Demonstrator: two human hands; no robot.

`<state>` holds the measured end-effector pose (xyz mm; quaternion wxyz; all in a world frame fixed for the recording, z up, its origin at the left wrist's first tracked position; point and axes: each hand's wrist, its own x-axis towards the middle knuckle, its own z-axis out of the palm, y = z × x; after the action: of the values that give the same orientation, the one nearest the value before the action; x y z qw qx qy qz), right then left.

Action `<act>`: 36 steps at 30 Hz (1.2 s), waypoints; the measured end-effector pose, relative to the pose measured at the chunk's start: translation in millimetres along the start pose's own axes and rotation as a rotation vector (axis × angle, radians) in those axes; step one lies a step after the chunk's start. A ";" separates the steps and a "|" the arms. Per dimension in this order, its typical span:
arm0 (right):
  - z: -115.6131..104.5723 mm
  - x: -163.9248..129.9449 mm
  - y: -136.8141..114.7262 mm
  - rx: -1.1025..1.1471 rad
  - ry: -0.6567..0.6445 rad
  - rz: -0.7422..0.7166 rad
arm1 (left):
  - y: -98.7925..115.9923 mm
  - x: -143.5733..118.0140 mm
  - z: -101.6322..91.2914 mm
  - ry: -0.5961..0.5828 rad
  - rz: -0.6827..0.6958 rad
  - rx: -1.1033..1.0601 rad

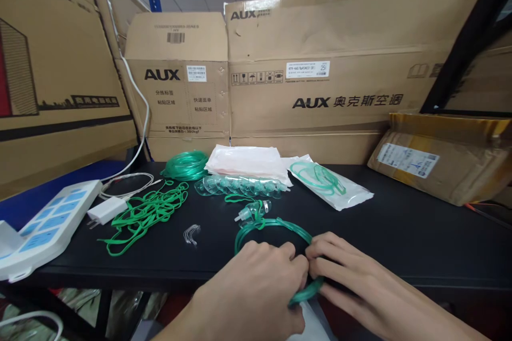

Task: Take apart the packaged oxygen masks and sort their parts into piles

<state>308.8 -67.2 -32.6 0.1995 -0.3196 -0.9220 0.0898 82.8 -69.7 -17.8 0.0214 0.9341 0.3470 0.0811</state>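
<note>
A white power strip (44,229) and a heap of green straps (144,216) lie on the left of the black table (420,234). At the front edge, the left hand (256,287) and the right hand (352,282) both pinch a coil of green tubing (276,226). A sealed bag (336,186) lies farther back on the right.

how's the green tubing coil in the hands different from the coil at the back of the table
The held tubing coil lies at the near table edge, gripped by the left hand and right hand; the back coil lies untouched near the cardboard boxes. The held coil is a wide, loose ring of few turns with a clear mask beside it; the back coil is a tighter, thicker bundle. Both are translucent green tubing on the black table.
</note>
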 end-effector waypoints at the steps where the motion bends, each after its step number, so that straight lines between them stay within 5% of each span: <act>1: -3.8 0.7 -2.4 0.002 0.011 -0.009 | -0.3 0.2 -3.0 0.016 -0.007 -0.016; 8: -28.1 15.0 -7.6 -0.072 0.396 0.005 | -17.3 -9.6 -39.7 0.288 -0.113 -0.354; 14: -25.1 40.1 -4.8 -0.036 0.660 0.157 | -54.9 -21.0 -60.9 0.508 -0.356 -0.479; 20: -9.7 58.1 10.9 0.300 0.606 0.341 | -77.8 -26.7 -67.4 0.508 -0.348 -0.753; 27: 13.7 67.1 4.5 0.243 0.341 0.265 | -80.5 -24.0 -65.3 0.678 -0.295 -0.902; 36: 38.1 60.1 -7.6 0.321 0.361 0.199 | -119.5 -43.7 -77.9 0.936 -0.456 -0.801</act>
<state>245.3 -37.0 -46.2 0.3992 -0.3837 -0.8094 0.1956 -39.8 -8.9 41.5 0.2309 0.6230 0.4518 0.5953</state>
